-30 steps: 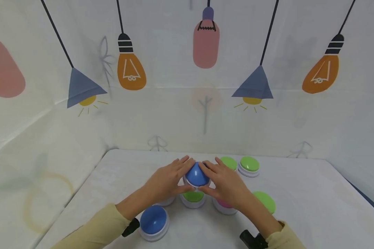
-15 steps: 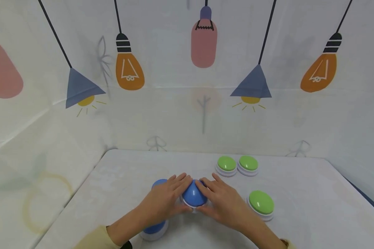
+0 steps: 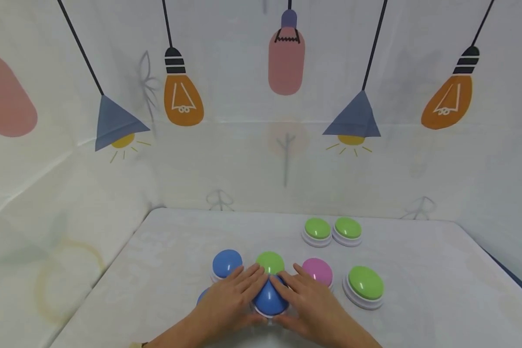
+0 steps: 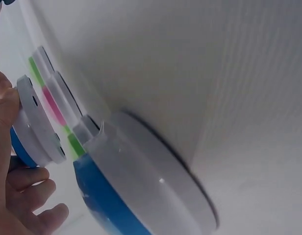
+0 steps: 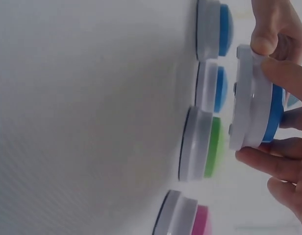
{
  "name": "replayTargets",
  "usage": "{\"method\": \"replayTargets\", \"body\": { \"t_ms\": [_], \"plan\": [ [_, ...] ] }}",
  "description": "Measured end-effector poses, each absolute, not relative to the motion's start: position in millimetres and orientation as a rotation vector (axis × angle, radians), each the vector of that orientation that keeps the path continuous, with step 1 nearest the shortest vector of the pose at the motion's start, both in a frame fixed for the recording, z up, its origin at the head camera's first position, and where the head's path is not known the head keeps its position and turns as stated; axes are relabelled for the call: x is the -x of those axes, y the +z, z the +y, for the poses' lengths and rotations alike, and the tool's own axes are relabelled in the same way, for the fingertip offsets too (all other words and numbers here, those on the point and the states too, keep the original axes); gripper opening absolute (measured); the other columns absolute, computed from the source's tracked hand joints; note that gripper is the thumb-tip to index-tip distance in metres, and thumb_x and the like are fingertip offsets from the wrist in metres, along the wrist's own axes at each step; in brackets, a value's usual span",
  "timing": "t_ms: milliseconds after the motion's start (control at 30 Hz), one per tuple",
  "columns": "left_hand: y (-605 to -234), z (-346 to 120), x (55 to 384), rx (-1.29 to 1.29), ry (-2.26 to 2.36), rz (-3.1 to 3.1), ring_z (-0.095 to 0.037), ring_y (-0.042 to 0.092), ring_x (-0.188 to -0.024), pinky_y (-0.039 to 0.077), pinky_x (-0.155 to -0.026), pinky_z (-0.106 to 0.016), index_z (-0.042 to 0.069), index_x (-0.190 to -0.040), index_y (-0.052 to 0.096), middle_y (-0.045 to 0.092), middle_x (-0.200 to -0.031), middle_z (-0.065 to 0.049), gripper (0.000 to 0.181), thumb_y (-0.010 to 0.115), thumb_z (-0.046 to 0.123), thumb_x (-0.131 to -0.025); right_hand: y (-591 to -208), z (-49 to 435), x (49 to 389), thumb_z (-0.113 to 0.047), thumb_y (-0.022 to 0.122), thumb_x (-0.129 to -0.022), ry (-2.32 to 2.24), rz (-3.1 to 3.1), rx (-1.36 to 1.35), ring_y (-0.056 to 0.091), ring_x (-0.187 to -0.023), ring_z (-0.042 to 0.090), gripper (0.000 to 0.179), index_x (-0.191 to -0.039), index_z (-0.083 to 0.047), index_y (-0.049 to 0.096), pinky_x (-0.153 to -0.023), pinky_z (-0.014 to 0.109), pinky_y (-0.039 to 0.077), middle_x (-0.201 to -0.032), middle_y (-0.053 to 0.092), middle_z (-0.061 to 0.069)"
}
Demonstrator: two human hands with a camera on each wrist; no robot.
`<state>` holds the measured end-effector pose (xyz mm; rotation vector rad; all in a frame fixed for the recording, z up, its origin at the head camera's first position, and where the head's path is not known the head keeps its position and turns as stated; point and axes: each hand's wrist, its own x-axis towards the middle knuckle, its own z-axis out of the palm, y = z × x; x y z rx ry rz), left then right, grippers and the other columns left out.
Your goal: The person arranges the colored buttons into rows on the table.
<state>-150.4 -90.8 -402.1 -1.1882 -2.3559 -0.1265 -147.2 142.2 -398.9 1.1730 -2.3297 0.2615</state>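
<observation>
White at the base [image 5: 254, 98] and glossy on top, the blue button [image 3: 270, 297] is held clear of the desk [image 3: 435, 285] at the lower middle of the head view. The left grip [image 3: 228, 302] and right grip [image 3: 315, 307] pinch it between them: thumbs close together on the near edge of the base, fingers round the sides and over the dome. It looks like hard plastic, so it should be light and stiff. The smooth dome is probably slippery and may sink if pressed; the stepped base seems the surer hold, taken from opposite sides with the dome left free. A small bump is unlikely to crack it, though a drop might. In the head view, a green button [image 3: 270, 262] sits just above it in the frame and a pink button [image 3: 318, 271] to the right, so fingers wrapped round the base need some room there.
</observation>
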Motion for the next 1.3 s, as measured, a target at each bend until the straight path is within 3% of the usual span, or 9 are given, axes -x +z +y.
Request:
{"method": "replayTargets", "body": {
  "t_ms": [233,400,967,1300],
  "plan": [
    [-412,-91,143,1.216,-0.058,-2.355,-0.021,0.048,-0.123,0.042,-0.098,-0.043,0.004,-0.131,0.051,0.053,-0.132,-0.01,0.077,0.054,0.062,-0.081,-404,140,139,-0.056,0.055,-0.084,0.256,-2.543,-1.219,0.052,-0.115,0.036,0.066,-0.133,-0.011,0.051,-0.09,0.047,0.047,-0.126,0.057,0.012],
    [-414,-92,140,1.245,-0.007,-2.367,-0.02,0.048,-0.124,0.042,-0.098,-0.042,0.004,-0.132,0.05,0.053,-0.132,-0.009,0.075,0.05,0.062,-0.083,-407,138,136,-0.057,0.052,-0.085,0.234,-2.599,-1.242,0.053,-0.114,0.037,0.067,-0.134,-0.012,0.05,-0.09,0.047,0.047,-0.127,0.056,0.013],
    [-418,-93,135,1.289,-0.006,-2.466,-0.018,0.049,-0.122,0.041,-0.098,-0.043,0.005,-0.129,0.053,0.056,-0.13,-0.008,0.071,0.047,0.06,-0.086,-407,132,135,-0.056,0.057,-0.083,0.288,-2.86,-1.252,0.056,-0.11,0.033,0.068,-0.137,-0.015,0.046,-0.085,0.043,0.05,-0.133,0.051,0.01],
    [-415,-92,131,1.282,0.001,-2.534,-0.017,0.051,-0.121,0.041,-0.099,-0.041,0.005,-0.13,0.053,0.056,-0.129,-0.008,0.072,0.05,0.061,-0.084,-410,129,133,-0.043,0.069,-0.079,0.187,-2.772,-1.281,0.057,-0.093,0.014,0.068,-0.135,-0.01,0.048,-0.073,0.026,0.052,-0.128,0.053,0.009]
  ]
}}
